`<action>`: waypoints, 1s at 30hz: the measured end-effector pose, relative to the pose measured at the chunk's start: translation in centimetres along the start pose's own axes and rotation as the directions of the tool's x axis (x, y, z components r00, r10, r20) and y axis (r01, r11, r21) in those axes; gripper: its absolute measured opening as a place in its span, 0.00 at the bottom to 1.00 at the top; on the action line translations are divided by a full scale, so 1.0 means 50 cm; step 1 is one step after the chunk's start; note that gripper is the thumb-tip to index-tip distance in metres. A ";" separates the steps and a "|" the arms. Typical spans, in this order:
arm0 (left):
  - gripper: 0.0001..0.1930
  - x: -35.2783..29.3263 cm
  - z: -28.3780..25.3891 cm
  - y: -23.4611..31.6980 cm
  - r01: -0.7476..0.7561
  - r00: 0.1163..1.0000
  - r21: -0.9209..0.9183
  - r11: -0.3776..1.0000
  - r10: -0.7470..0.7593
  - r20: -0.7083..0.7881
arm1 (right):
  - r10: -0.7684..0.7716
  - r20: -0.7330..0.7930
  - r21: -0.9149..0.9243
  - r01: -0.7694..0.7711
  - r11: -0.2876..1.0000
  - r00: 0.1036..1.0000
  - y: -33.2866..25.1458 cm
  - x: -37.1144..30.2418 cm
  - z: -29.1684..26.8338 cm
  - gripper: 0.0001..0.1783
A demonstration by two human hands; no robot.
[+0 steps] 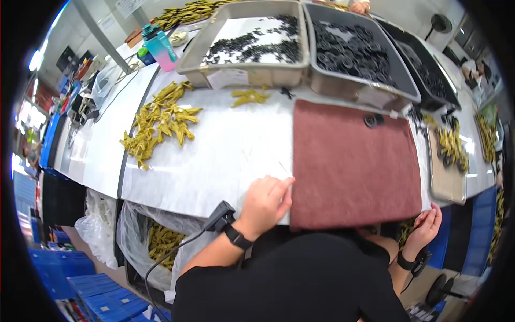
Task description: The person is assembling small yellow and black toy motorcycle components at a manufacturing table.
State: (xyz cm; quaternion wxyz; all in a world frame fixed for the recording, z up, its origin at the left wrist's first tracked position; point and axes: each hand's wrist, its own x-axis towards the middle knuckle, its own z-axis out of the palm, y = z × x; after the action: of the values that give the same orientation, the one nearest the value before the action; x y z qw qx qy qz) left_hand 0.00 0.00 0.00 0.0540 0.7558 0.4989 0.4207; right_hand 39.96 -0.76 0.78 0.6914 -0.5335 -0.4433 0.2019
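Note:
A reddish-brown cloth (354, 166) lies flat on the white table, its near edge beside my body. My left hand (266, 204) is at the cloth's left edge, fingers curled together and tips against or just beside the edge. Past the cloth's near right corner, my right hand (425, 228) hangs by the table edge with curled fingers. Whether either hand pinches anything small is hidden. Two black rings (373, 120) rest near the cloth's far right corner. Each wrist has a black band with a device on it, and a cable runs from the left one.
Olive-yellow pieces (163, 123) are heaped at the left, with a few more (250, 97) near the bins. Behind stand a beige bin (244, 78) and a grey bin (365, 96) of black parts. A tray (448, 185) sits right; a bottle (160, 48) stands far left.

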 end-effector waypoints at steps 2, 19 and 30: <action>0.14 -0.022 0.039 0.041 0.175 0.983 -0.094 0.980 -0.169 0.067 | 0.006 0.059 -0.241 0.008 0.971 0.998 0.027 0.059 -0.035 0.12; 0.14 0.040 -0.066 -0.105 0.133 0.890 -0.284 0.949 0.011 0.455 | 0.028 0.123 -0.672 0.062 0.738 0.992 0.119 0.047 0.093 0.14; 0.16 0.055 -0.057 -0.083 0.100 0.789 -0.070 0.993 -0.036 0.613 | -0.052 0.170 -0.813 0.170 0.557 0.984 0.091 0.035 0.128 0.12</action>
State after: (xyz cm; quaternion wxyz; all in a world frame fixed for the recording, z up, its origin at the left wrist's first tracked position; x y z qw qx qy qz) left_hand -4.49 3.31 1.33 0.2643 0.8291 0.4602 0.1762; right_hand 36.45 5.74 -2.44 0.3442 -0.7514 -0.5616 -0.0390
